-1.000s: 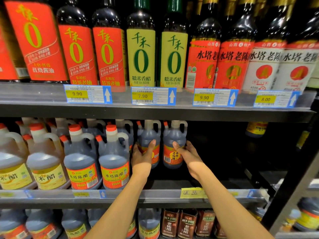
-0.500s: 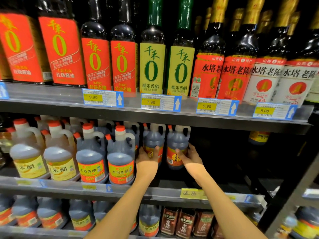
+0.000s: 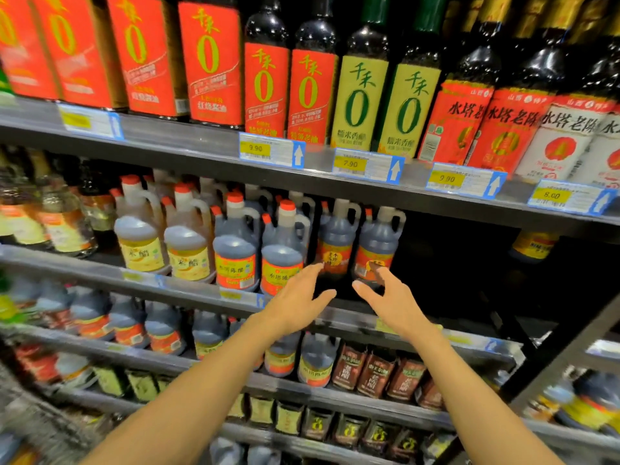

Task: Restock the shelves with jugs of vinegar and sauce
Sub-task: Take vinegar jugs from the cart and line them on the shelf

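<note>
Standing upright, necks up: two dark jugs [image 3: 337, 245]; left hand [image 3: 297, 305], right hand [image 3: 391, 305] empty, fingers spread.

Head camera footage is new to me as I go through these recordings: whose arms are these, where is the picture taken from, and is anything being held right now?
There is no machine here. A person wears one wide-angle camera on the head, looking forward and down, so the two bare arms reaching in from the bottom are their own. The left hand and right hand are both open with fingers spread, and neither has a grip on anything. Just beyond them, on the middle shelf, stand two dark vinegar jugs side by side, set back from the front edge. To their right that shelf looks dark and mostly bare. To their left are more dark jugs and paler yellow-labelled ones. Tall bottles line the upper shelf, above its price tags.
</note>
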